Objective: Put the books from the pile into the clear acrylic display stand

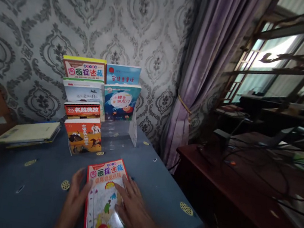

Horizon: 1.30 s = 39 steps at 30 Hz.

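Observation:
A red-bordered picture book point(109, 196) with a glossy cover lies near the front of the table. My left hand point(76, 195) is at its left edge, slightly blurred; the thumb touches the cover's edge and the other fingers stand apart from it. Across the right side of the cover rests my right hand point(133, 207), fingers spread. Behind the book is a clear display rack point(133, 130) with books in two columns. An orange book point(84, 136) stands at its front left, and a teal book point(121, 102) stands in the right column.
A stack of books point(29, 132) lies on the table's left side. The blue tablecloth point(162, 198) hangs over the right edge. Beyond a gap stands a dark red desk point(216, 176) with tangled cables. A purple curtain point(188, 96) hangs beside the patterned wall.

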### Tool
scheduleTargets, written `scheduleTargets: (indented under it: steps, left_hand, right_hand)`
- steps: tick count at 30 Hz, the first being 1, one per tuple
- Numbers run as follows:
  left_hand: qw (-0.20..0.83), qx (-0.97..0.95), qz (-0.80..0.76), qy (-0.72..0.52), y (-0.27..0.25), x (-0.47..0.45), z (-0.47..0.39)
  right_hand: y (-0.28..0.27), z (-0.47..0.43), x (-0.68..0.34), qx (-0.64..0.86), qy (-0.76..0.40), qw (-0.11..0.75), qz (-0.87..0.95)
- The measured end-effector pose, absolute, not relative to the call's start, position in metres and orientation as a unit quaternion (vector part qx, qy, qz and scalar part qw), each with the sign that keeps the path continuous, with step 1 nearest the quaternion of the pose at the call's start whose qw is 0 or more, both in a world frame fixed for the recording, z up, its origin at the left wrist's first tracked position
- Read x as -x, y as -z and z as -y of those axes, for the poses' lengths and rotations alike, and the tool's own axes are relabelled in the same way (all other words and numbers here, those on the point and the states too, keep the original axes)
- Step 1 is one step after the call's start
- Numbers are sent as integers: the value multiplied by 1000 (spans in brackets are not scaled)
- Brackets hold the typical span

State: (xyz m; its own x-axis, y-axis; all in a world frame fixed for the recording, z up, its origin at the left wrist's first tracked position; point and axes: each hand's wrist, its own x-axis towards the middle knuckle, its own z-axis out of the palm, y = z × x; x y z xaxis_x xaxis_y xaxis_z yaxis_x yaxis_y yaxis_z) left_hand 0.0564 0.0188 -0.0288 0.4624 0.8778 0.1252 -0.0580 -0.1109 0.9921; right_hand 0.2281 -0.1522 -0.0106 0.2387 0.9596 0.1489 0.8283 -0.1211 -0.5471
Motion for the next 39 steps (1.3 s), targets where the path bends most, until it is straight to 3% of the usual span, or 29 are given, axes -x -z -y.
scheduleTargets:
  steps: [3,6,13,20,27,34,39]
  left_hand:
    - [732,-423,-383,-371,6,-61,-12]
    - [807,-316,-402,-296,-13,-71,5]
    - [811,-318,-355,-340,-59,-101,10]
    - [663,-492,-290,-485,-78,-108,-13]
    - [573,-627,-311,-427,-58,-80,-28]
    - [395,-830,-238,-315,-86,-49,-47]
    - [410,-835,-285,-234,-94,-53,-48]
  right_hand:
    - [11,153,-228,737,-134,293,594]
    - [14,153,-229,733,-154,332,573]
    - [-2,129,-234,708,-158,531,438]
    - [-51,102,-249,519,-178,702,454]
    - [-39,121,-255,575,-125,638,497]
    - [-50,130,-267,651,-62,547,523]
    - [-50,123,-272,636,-110,543,538]
